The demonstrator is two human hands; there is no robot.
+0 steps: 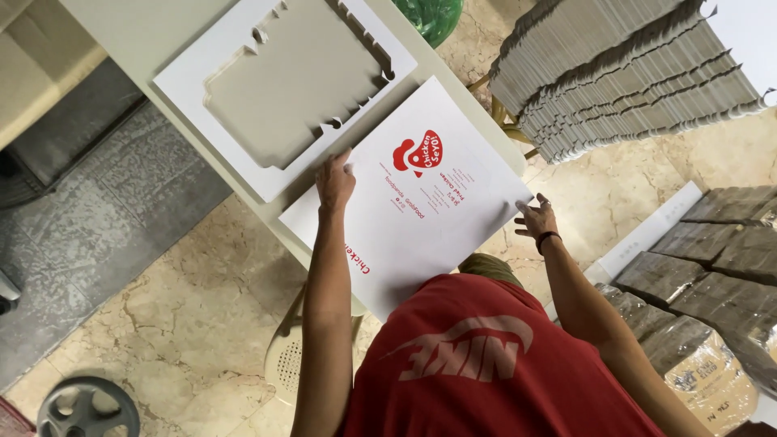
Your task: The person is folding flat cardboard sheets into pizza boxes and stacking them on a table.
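Observation:
A white flat cardboard sheet [421, 202] with a red printed logo lies tilted over the near edge of a pale table [146, 32]. My left hand [333, 182] rests on the sheet's left edge, fingers curled at the rim next to a white die-cut frame [194, 81]. My right hand [534, 218], with a dark band on its wrist, touches the sheet's right corner with its fingers spread. My red shirt [486, 364] hides the sheet's near corner.
A tall leaning stack of flat cardboard blanks [623, 73] stands at the upper right. Brown wrapped bundles [712, 275] lie on the floor to the right. A white plastic chair [285, 356] is under me, a grey wheel [87, 409] at the lower left, and a green bag [429, 16] at the top.

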